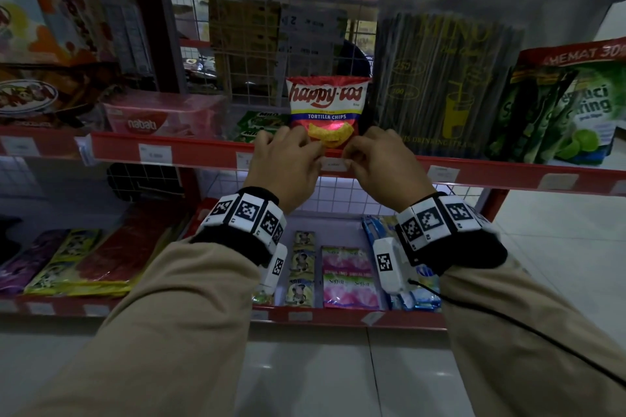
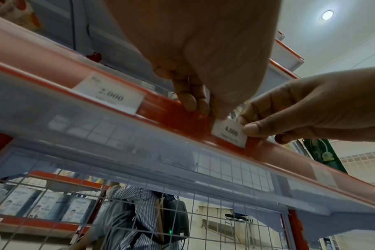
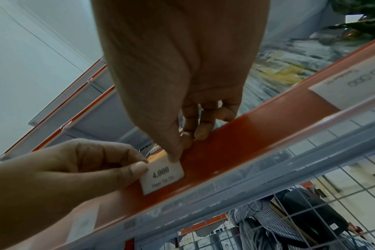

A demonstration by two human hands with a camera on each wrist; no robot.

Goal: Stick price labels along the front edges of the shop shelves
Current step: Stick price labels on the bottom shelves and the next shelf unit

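We see white price label (image 2: 229,133) w/ black print on red shelf edge (image 2: 171,110); red-white-blue chips bag (image 1: 328,108); tan sleeves (image 1: 162,315).

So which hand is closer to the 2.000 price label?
Left. The left hand pinches the 4.000 label at its near end, just right of the 2.000 label; the right hand pinches the far end, beyond the left hand.

A red metal shop shelf (image 1: 210,152) carries a pink Nabati wafer pack (image 1: 159,117), a red Happy Tos chip bag (image 1: 327,101) and green sachets (image 1: 562,118).
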